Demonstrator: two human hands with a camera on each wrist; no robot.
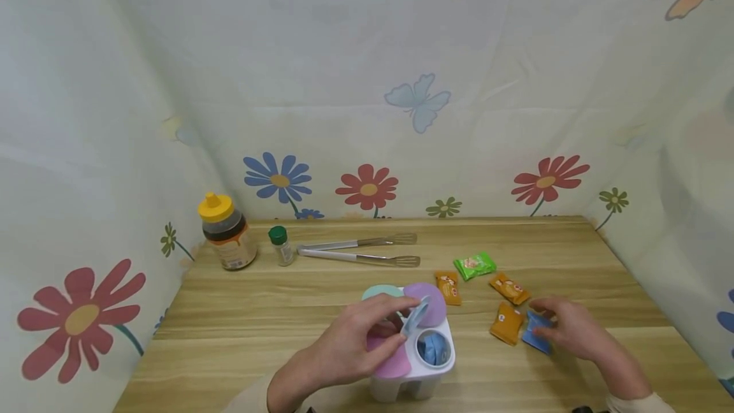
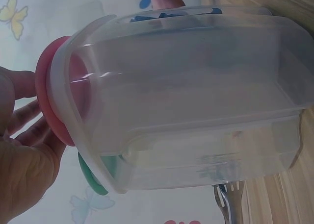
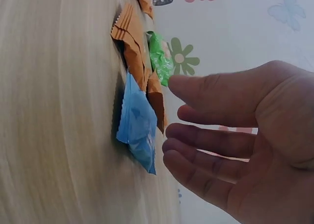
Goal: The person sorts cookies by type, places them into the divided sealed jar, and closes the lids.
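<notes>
"One step now: which?"
"Pickup, I'd judge: left hand point(image 1: 346, 336) pinches the raised pale-blue rounded plastic lid point(image 1: 417, 316); right hand point(image 1: 575, 331), fingers loose, hovers by the flat blue crimp-edged packet point(image 1: 532, 339) on the bench point(image 1: 258, 330)."
"Next?"
"Probably a thumb-and-finger pinch."

White-topped container point(image 1: 387, 391) with translucent walls stands upright on worktop point(image 1: 229, 349). Mint lid point(image 1: 378, 290), purple lid point(image 1: 430, 301) and pink lid point(image 1: 395, 365) seated. Light-blue lid point(image 1: 416, 317) is up, steeply tilted, pinched in the left-hand grip point(image 1: 350, 340); can't tell if hinged or loose. Near-right compartment open, blue wrapper point(image 1: 434, 349) inside. Second blue packet point(image 1: 538, 333), crimped ends, lies well right of container, just beside an orange packet point(image 1: 507, 324); right-hand grip point(image 1: 573, 330) is at it, contact unclear.
</notes>
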